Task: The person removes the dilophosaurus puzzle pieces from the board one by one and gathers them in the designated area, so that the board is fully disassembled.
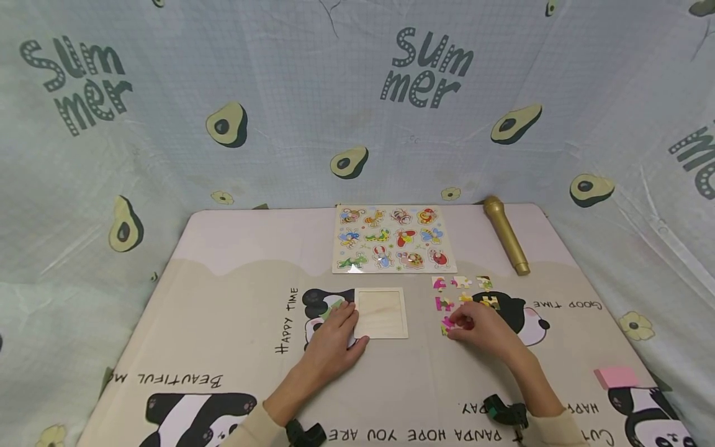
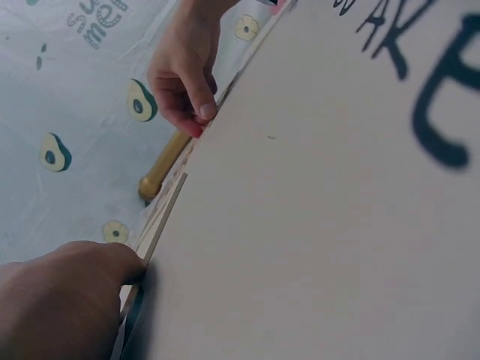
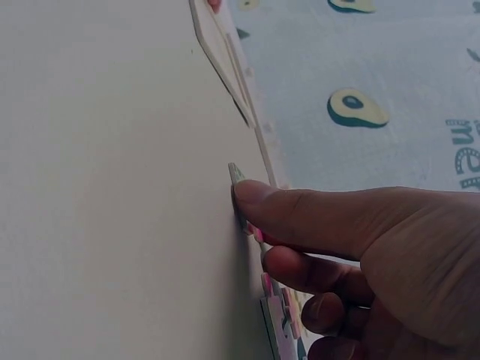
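My left hand (image 1: 334,340) lies against the left side of a square, shallow wooden puzzle tray (image 1: 382,314), fingers extended and thumb near its lower corner. The tray shows bare wood inside. To its right, my right hand (image 1: 487,329) pinches a small jigsaw piece (image 3: 236,175) between thumb and fingers, close to the tabletop. Several other pink, yellow and green jigsaw pieces (image 1: 444,303) lie beside and beyond the right hand, which partly covers them. In the left wrist view, the left thumb meets the tray's edge (image 2: 166,222).
Behind the tray lies a board (image 1: 394,239) with insect pictures. A gold microphone-shaped cylinder (image 1: 506,236) rests at the back right. A pink block (image 1: 616,377) sits near the right edge of the panda-printed tablecloth (image 1: 223,329). Avocado-printed curtains (image 1: 290,93) surround the table.
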`<action>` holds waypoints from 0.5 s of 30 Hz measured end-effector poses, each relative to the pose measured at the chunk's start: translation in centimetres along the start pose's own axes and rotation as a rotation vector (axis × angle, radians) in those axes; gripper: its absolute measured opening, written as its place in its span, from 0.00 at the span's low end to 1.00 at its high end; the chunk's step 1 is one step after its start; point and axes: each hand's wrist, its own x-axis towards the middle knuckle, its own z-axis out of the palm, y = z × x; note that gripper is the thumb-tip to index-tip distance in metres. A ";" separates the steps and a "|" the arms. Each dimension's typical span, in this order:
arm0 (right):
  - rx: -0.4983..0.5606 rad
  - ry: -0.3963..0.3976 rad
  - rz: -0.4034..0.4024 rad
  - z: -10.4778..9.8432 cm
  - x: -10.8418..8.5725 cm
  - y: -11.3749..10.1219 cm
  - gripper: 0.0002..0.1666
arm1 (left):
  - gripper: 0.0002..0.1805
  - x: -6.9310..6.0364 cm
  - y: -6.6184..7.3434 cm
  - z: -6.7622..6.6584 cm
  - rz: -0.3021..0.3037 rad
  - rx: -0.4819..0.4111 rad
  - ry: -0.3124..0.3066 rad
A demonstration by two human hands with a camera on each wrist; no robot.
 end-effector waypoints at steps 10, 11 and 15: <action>-0.021 0.060 -0.001 -0.7 0.2 -0.7 0.13 | 0.30 0.5 -0.4 -0.5 -0.060 -0.070 -0.043; -0.023 0.077 -0.005 -0.8 0.3 -0.9 0.12 | 0.29 0.6 -0.5 -0.6 -0.067 -0.077 -0.042; -0.034 0.177 -0.027 -1.3 0.9 -1.9 0.08 | 0.25 1.0 -0.6 -1.1 -0.084 -0.099 -0.020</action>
